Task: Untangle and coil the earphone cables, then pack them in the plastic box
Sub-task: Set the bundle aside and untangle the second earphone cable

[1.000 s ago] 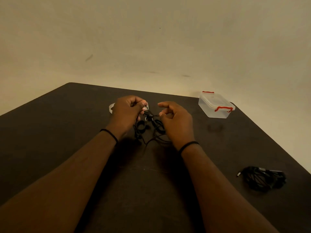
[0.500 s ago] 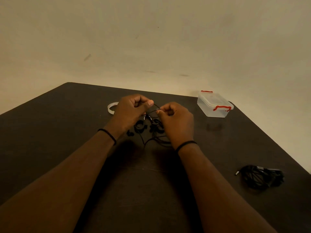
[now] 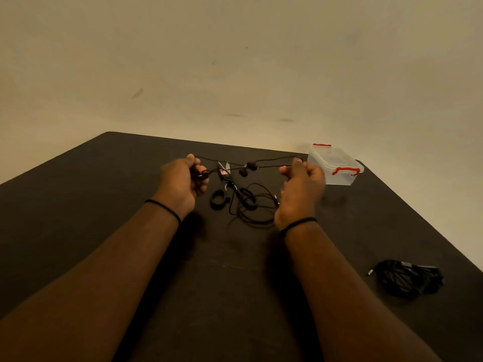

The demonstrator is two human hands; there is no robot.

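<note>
Scissors (image 3: 225, 171) lay under the earphone cable (image 3: 271, 160), stretched sideways between pinching left hand (image 3: 180, 182) and right hand (image 3: 300, 189), plastic box (image 3: 337, 176) beside.

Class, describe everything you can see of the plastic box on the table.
The box is small, rectangular and of clear plastic, with a clear lid on top and two red clip handles, one at each short end. It appears closed. It stands upright near the far right corner of the dark table, just beyond the right hand. Nothing visibly touches it but the table. Its contents cannot be made out.
</note>
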